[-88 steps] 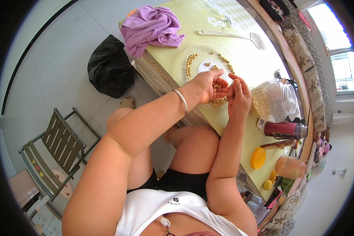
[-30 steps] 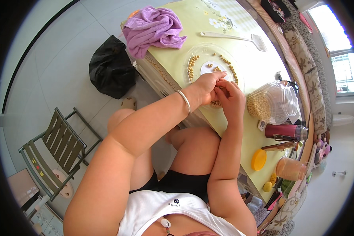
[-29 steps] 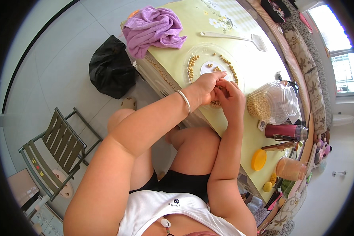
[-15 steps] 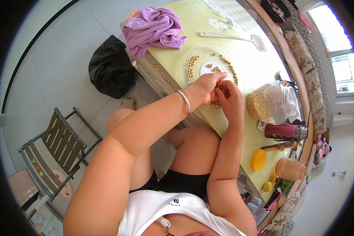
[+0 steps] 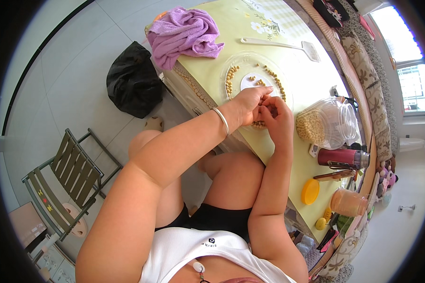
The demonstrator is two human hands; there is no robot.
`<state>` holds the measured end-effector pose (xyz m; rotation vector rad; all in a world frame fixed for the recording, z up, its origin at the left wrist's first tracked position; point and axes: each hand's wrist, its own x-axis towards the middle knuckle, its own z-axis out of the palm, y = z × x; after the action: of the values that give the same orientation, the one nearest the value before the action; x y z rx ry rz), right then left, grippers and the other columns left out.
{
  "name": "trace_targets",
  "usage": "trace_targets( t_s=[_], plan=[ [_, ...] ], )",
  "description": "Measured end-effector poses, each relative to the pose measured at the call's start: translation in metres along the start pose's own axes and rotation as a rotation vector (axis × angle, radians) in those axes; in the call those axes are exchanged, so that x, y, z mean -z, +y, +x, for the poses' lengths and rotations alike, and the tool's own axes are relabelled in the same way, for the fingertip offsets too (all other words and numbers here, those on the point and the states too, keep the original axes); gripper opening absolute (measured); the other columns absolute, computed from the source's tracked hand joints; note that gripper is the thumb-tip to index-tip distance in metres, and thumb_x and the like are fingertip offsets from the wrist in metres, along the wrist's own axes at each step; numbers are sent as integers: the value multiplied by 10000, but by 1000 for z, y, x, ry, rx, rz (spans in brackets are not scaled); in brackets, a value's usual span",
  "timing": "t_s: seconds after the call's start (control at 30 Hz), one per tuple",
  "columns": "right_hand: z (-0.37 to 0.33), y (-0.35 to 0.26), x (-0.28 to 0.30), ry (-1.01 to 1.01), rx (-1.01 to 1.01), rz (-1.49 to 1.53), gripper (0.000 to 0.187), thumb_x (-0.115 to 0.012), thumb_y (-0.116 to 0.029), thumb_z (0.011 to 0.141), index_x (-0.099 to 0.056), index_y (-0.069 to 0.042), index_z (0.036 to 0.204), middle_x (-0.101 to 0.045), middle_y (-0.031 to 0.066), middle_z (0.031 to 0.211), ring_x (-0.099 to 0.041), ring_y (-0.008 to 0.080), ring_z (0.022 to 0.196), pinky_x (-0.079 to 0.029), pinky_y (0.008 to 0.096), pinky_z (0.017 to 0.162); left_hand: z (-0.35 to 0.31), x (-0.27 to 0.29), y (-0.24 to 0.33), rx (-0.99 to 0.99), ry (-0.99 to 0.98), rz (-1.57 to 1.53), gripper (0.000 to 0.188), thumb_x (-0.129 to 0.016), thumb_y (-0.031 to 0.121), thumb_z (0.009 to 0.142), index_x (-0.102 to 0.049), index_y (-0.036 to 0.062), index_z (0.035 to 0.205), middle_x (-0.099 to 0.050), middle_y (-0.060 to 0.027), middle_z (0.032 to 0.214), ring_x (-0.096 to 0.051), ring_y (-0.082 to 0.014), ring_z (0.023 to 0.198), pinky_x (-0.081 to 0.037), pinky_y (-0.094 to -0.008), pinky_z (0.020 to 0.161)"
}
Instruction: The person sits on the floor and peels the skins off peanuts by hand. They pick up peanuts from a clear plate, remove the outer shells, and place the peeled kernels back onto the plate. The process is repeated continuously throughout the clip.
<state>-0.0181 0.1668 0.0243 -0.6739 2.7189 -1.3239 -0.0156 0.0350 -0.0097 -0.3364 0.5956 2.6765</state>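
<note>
On the table lies a clear round plastic plate (image 5: pixel 241 57) with a white disc (image 5: pixel 245 83) at its centre. Small tan beans (image 5: pixel 229 85) form a curved row near its rim, and a few more lie on the disc. Over the plate's near side, my left hand (image 5: pixel 249 104), a white bangle on its wrist, is closed with the thumb stretched out. My right hand (image 5: pixel 278 119) touches its fingers, thumb and forefinger pinched together. Whatever sits between the fingers of either hand is hidden or too small to name. Both hands cover part of the plate.
Right of the plate, a clear jar (image 5: pixel 337 123) of beans lies on its side near a dark red flask (image 5: pixel 337 158) and a yellow lid (image 5: pixel 310 191). Beyond the plate are a white-handled strainer (image 5: pixel 274 43) and a purple towel (image 5: pixel 184 35). A slatted chair (image 5: pixel 73 165) stands left.
The fingers of my right hand have shifted slightly against my left hand. Arms, plate and the other things stay where they were.
</note>
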Motion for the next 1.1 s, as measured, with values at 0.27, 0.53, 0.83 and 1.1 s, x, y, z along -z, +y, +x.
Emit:
trace_targets(
  t_s=[0.27, 0.53, 0.83, 1.1],
  plan=[
    [3, 13, -1, 184, -44, 319, 72, -621, 7, 849, -609, 9, 920, -621, 33, 801, -583, 81, 723, -485, 227, 667, -2, -4, 2, 29, 59, -1, 307, -509, 292, 973, -531, -13, 987, -592, -105, 877, -634, -216, 808, -567, -349, 705],
    [6, 16, 2, 347, -105, -76, 173, -566, -63, 894, -639, -3, 1038, -644, 111, 946, -618, 183, 808, -496, 300, 728, -6, -6, 1, 36, 56, 88, 291, -551, 283, 949, -587, -4, 917, -614, -112, 913, -639, -218, 813, -559, -328, 700],
    [6, 19, 1, 227, -34, -357, 206, -531, -154, 915, -660, -71, 1053, -652, 125, 1013, -635, 280, 858, -498, 366, 763, -16, -10, 1, -13, 137, 183, 193, -595, 205, 898, -618, 19, 857, -607, -65, 803, -585, -138, 684, -500, -245, 580],
    [5, 14, 2, 144, -161, -376, 250, -616, -162, 849, -636, -142, 1097, -661, 74, 925, -642, 272, 832, -486, 382, 703, -18, -7, 4, -39, 54, 199, 189, -601, 203, 879, -616, 35, 794, -611, -57, 725, -536, -114, 595, -427, -228, 495]
  ],
)
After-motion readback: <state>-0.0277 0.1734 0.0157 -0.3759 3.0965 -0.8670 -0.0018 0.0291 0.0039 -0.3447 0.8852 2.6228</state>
